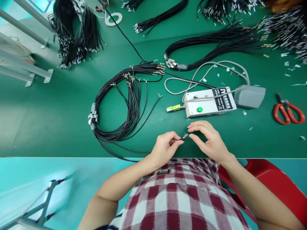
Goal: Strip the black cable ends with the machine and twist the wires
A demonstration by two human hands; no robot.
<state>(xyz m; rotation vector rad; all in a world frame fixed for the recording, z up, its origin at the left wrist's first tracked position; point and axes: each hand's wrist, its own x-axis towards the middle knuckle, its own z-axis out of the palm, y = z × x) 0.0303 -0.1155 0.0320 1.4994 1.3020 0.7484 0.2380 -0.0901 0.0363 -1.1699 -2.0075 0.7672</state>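
Observation:
Near the table's front edge, my left hand (165,145) pinches a black cable close to its stripped end (185,136), where thin coloured wires fan out. My right hand (209,140) is just to the right of those wires, thumb and fingers apart, with nothing visible between them. To the left lies a looped bundle of black cables (100,86), gathered by silvery connectors (93,116); several of its stripped ends spread out inside the loop. Behind my hands sits a white control box (208,101) with a green button and a yellow-green tip (174,108) on its left side.
A grey pedal-like block (250,96) and grey cord adjoin the box. Red-handled cutters (287,111) lie at the right. More black cable bundles (76,32) and a white tape ring (113,19) are farther back. Scraps dot the green table (59,127). A red stool (271,182) stands beside me.

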